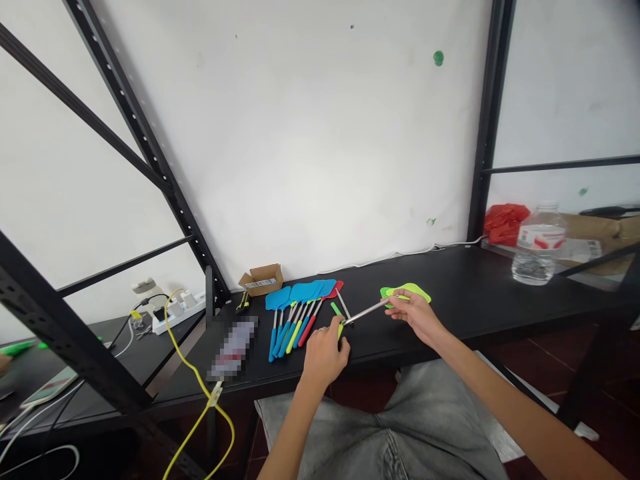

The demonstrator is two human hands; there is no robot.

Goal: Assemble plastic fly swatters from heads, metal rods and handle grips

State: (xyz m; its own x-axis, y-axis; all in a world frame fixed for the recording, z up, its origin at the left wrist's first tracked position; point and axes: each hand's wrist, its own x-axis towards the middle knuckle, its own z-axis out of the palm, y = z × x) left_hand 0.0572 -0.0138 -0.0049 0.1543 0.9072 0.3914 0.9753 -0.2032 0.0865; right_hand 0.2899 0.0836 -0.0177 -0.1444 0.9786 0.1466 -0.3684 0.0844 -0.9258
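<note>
My left hand [325,347] is closed around the yellow-green handle [341,329] of a fly swatter with a thin metal rod [367,311]. The fingers of my right hand [413,309] pinch the rod's far end. Right beside that hand are yellow-green swatter heads [417,291], one with small holes; whether the rod joins one is hidden. Another metal rod with a green grip [336,309] lies beyond my left hand. To the left, several fly swatters with blue heads [303,292] lie in a row, and a red head [339,288] shows at its right end.
An open cardboard box [263,280] and a black-and-yellow cutter [243,303] are at the back left. A blurred-out phone-like object [234,348] lies in front, with a yellow cable [193,367]. At right stand a water bottle [540,247] and a red bag [505,223]. Black shelf posts flank the table.
</note>
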